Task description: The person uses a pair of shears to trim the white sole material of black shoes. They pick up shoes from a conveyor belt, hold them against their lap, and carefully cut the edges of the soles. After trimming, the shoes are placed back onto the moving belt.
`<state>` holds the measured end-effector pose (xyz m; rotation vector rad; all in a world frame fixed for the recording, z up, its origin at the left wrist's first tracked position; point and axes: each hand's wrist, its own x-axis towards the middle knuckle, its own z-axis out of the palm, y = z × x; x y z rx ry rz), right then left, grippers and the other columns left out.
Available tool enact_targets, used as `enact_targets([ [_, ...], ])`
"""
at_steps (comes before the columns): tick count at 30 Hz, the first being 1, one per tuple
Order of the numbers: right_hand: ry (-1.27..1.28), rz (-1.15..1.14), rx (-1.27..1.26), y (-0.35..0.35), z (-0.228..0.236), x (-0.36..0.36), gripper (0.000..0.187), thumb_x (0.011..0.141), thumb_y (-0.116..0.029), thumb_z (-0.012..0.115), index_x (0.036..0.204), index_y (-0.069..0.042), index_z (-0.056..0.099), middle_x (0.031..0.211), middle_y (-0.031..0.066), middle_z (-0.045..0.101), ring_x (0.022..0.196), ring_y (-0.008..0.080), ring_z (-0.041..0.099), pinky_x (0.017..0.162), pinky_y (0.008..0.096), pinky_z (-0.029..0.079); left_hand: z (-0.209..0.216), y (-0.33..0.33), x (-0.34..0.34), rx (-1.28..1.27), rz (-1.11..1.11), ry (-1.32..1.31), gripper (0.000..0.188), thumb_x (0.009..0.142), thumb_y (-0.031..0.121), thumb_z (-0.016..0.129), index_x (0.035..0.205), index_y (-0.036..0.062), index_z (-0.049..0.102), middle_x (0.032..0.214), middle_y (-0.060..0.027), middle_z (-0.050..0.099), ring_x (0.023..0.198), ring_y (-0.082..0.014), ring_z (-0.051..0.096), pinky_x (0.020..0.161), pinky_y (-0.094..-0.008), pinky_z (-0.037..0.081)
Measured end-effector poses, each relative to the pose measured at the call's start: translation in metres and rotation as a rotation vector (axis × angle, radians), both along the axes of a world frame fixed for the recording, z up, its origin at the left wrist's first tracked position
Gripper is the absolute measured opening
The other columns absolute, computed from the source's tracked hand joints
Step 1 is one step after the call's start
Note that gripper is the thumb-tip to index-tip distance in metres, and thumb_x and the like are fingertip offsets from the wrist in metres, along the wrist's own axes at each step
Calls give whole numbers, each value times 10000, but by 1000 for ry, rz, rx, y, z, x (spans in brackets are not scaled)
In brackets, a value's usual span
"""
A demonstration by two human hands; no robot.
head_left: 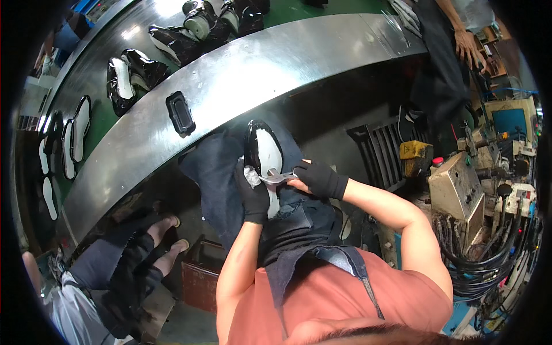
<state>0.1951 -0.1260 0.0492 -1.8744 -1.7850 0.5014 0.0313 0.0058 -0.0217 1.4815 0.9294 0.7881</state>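
Observation:
A glossy black shoe (268, 150) with a white sole side facing up lies on my lap, toe pointing away from me. My left hand (252, 194), in a black fingerless glove, is closed on the shoe's left side. A crumpled white scrap, paper or cloth, (251, 176) sticks out by its fingers. From the right, my gloved right hand (317, 178) grips a curved silver metal tool (278, 177), which lies across the shoe's middle. The tool's exact kind is not plain, and the fingers partly hide its right end.
A curved metal ledge (241, 72) runs ahead of me, with a small black tray (180, 113) on it. Beyond, several glossy black shoes (138, 75) stand on a green conveyor. Machinery with hoses (460, 190) is at right. Another person's legs (164, 247) show at left, a co-worker's hand (468, 49) at upper right.

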Motion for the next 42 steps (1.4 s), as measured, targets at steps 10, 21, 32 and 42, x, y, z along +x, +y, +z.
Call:
enact_targets([
  [10,22,274,-291,34,161,-11,388,939,-405,556,887,-33,649,766,207,631,716,401,620,622,442,495,47,6,-23,283,-241,223,619,868,177,631,1375,-38,350,1305,-246,455,1231,-387,469,1030,-418,386],
  [21,-91,195,-118,30,111,-33,526,900,-512,550,729,-19,619,678,183,616,620,356,649,571,441,513,58,10,-27,-187,-427,-15,854,753,170,809,1393,-10,274,1290,-184,447,1198,-293,488,982,-404,437],
  [32,-62,121,-149,28,95,-13,472,911,-483,527,800,-40,647,691,152,647,592,363,644,554,448,503,53,7,-27,-60,-409,55,972,683,277,851,1384,-33,252,1324,-220,404,1251,-339,428,1037,-431,375],
  [42,111,-130,-439,18,115,-3,503,965,-424,498,733,-12,670,682,223,608,637,393,611,578,467,461,64,10,-32,157,-391,253,1042,635,266,849,1416,-52,238,1359,-260,375,1254,-387,429,1049,-444,375],
])
